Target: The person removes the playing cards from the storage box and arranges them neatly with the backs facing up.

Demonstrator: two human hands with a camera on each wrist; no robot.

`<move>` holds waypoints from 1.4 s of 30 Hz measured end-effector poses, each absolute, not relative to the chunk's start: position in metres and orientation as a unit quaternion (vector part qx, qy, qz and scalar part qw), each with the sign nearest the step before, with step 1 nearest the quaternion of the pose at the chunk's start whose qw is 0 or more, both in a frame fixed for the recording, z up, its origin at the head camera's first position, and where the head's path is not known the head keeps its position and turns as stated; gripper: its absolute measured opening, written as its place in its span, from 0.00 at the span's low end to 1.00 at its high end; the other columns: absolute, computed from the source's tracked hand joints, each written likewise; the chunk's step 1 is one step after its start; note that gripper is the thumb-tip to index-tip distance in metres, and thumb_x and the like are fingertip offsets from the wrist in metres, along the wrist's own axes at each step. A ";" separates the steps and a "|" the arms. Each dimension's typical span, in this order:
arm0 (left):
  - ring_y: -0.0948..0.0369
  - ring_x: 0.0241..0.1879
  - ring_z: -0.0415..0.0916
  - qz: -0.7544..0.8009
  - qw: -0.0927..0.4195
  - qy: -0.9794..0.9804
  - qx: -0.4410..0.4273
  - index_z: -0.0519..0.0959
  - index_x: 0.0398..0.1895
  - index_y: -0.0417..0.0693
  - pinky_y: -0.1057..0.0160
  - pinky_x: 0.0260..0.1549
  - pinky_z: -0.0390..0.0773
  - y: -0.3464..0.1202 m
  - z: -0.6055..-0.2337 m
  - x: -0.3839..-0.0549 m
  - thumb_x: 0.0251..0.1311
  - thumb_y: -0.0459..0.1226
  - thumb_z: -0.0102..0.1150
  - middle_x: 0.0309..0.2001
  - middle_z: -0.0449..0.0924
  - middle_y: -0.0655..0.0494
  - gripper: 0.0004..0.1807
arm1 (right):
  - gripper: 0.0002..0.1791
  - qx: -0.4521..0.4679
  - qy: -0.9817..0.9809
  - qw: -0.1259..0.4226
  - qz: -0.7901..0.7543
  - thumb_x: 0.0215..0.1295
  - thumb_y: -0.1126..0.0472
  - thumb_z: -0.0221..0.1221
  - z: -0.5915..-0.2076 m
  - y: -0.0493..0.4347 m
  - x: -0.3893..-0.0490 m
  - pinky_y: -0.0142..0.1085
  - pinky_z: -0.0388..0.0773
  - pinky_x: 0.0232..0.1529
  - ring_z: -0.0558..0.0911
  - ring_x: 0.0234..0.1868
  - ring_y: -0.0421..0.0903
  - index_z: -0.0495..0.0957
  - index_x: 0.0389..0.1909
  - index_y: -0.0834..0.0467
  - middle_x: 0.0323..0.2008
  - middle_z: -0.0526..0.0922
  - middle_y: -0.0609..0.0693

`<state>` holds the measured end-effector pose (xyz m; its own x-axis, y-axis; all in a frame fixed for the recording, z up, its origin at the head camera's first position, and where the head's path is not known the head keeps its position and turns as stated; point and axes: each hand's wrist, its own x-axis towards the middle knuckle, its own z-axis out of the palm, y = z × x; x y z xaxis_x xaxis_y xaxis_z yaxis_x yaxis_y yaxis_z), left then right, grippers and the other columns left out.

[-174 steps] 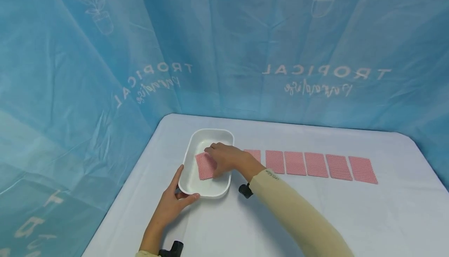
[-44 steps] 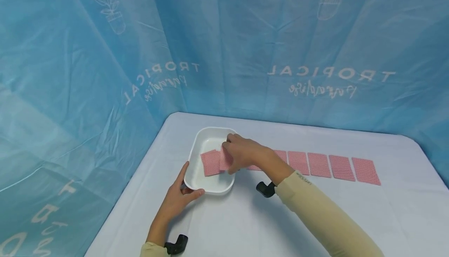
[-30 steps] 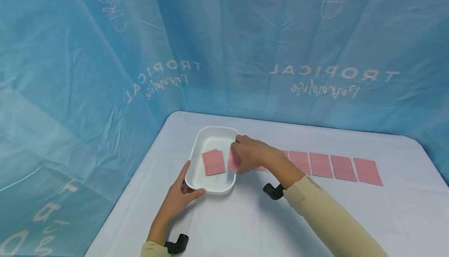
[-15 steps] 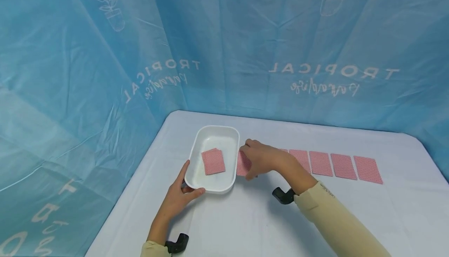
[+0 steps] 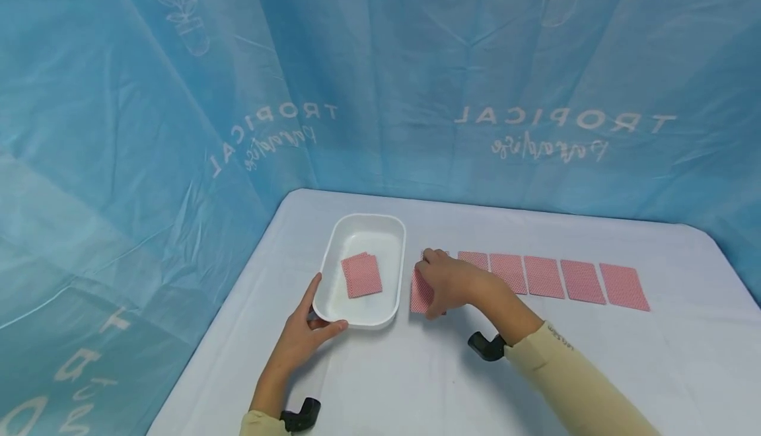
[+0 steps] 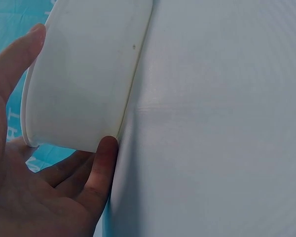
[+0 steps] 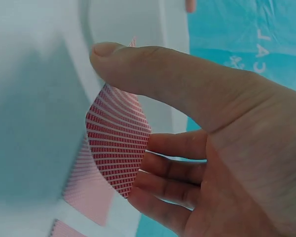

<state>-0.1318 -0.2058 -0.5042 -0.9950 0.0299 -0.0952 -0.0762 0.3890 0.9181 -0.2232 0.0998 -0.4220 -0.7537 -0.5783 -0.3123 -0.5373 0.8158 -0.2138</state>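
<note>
As the left hand grips the tray, the right hand pinches a bowed card: likely mid-placement, needing gentle lowering.

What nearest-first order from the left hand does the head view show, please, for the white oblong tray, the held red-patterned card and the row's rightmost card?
1. White tray, touching the left hand.
2. Held card, right of the tray.
3. Rightmost card, row's right end.

1. Cards: red and white, finely patterned.
2. Tray: plain white.
3. Bench: white.
4. Curtain: blue, white lettering and potted plants.
5. Right sleeve: beige, dark lettering.
6. Wrist devices: black.
</note>
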 end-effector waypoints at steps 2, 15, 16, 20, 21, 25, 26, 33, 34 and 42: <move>0.54 0.49 0.78 0.554 0.050 0.831 -0.017 0.45 0.75 0.77 0.55 0.44 0.78 -0.206 -0.505 -0.131 0.46 0.49 0.75 0.66 0.64 0.48 0.58 | 0.43 -0.294 0.935 0.191 -0.054 0.41 0.44 0.75 -0.427 0.099 -0.220 0.40 0.75 0.45 0.65 0.58 0.49 0.71 0.59 0.57 0.56 0.66 0.51; 0.54 0.48 0.79 0.551 0.047 0.833 -0.020 0.46 0.74 0.79 0.54 0.44 0.78 -0.207 -0.502 -0.130 0.45 0.51 0.75 0.65 0.65 0.49 0.57 | 0.44 -0.284 0.940 0.186 -0.048 0.37 0.43 0.77 -0.452 0.095 -0.208 0.36 0.76 0.41 0.63 0.48 0.45 0.72 0.55 0.59 0.44 0.65 0.47; 0.54 0.48 0.79 0.551 0.045 0.833 -0.019 0.46 0.74 0.79 0.54 0.44 0.78 -0.207 -0.502 -0.130 0.45 0.51 0.75 0.65 0.65 0.49 0.57 | 0.44 -0.283 0.940 0.184 -0.050 0.36 0.43 0.78 -0.453 0.095 -0.206 0.37 0.76 0.41 0.63 0.47 0.45 0.72 0.54 0.59 0.43 0.65 0.47; 0.53 0.49 0.79 0.552 0.044 0.832 -0.017 0.46 0.74 0.78 0.53 0.44 0.78 -0.207 -0.503 -0.128 0.46 0.51 0.75 0.64 0.66 0.47 0.57 | 0.45 -0.288 0.942 0.167 -0.040 0.35 0.44 0.78 -0.453 0.094 -0.201 0.37 0.77 0.40 0.65 0.46 0.46 0.73 0.54 0.60 0.43 0.66 0.48; 0.53 0.48 0.79 0.553 0.044 0.832 -0.017 0.46 0.74 0.78 0.53 0.44 0.78 -0.207 -0.503 -0.128 0.46 0.51 0.75 0.64 0.66 0.47 0.57 | 0.44 -0.289 0.943 0.162 -0.036 0.35 0.45 0.78 -0.453 0.094 -0.200 0.36 0.77 0.39 0.65 0.45 0.45 0.73 0.54 0.60 0.43 0.66 0.48; 0.54 0.48 0.79 0.556 0.045 0.830 -0.010 0.46 0.74 0.79 0.54 0.44 0.78 -0.207 -0.503 -0.128 0.46 0.51 0.75 0.63 0.67 0.49 0.57 | 0.44 -0.292 0.945 0.147 -0.021 0.36 0.45 0.77 -0.458 0.097 -0.196 0.34 0.76 0.38 0.65 0.44 0.45 0.73 0.55 0.61 0.42 0.66 0.47; 0.55 0.48 0.79 0.556 0.045 0.830 -0.009 0.46 0.74 0.78 0.54 0.44 0.78 -0.207 -0.504 -0.128 0.46 0.51 0.75 0.63 0.67 0.49 0.56 | 0.44 -0.292 0.945 0.147 -0.019 0.36 0.45 0.77 -0.460 0.098 -0.196 0.34 0.75 0.37 0.65 0.44 0.45 0.73 0.55 0.60 0.42 0.66 0.47; 0.54 0.47 0.79 0.560 0.039 0.827 0.000 0.47 0.74 0.76 0.55 0.43 0.78 -0.207 -0.506 -0.129 0.46 0.50 0.75 0.64 0.67 0.49 0.56 | 0.48 -0.294 0.944 0.149 -0.027 0.35 0.42 0.78 -0.463 0.101 -0.194 0.37 0.75 0.44 0.65 0.46 0.46 0.72 0.57 0.60 0.44 0.66 0.48; 0.54 0.47 0.79 0.558 0.037 0.829 0.002 0.47 0.75 0.76 0.55 0.43 0.78 -0.207 -0.506 -0.129 0.46 0.50 0.75 0.64 0.67 0.49 0.56 | 0.49 -0.294 0.944 0.149 -0.028 0.35 0.41 0.78 -0.462 0.102 -0.195 0.37 0.75 0.45 0.65 0.46 0.46 0.71 0.58 0.60 0.44 0.67 0.48; 0.56 0.46 0.79 0.553 0.032 0.833 0.001 0.46 0.75 0.76 0.58 0.42 0.78 -0.207 -0.506 -0.130 0.46 0.50 0.75 0.63 0.68 0.49 0.57 | 0.51 -0.298 0.940 0.151 -0.064 0.36 0.40 0.77 -0.455 0.104 -0.197 0.38 0.74 0.51 0.66 0.50 0.45 0.69 0.61 0.60 0.49 0.67 0.47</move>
<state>-0.1303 -0.2073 -0.5065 -0.9980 0.0374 -0.0514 -0.0328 0.3885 0.9208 -0.1972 0.1040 -0.4553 -0.7764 -0.5801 -0.2466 -0.5411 0.8140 -0.2112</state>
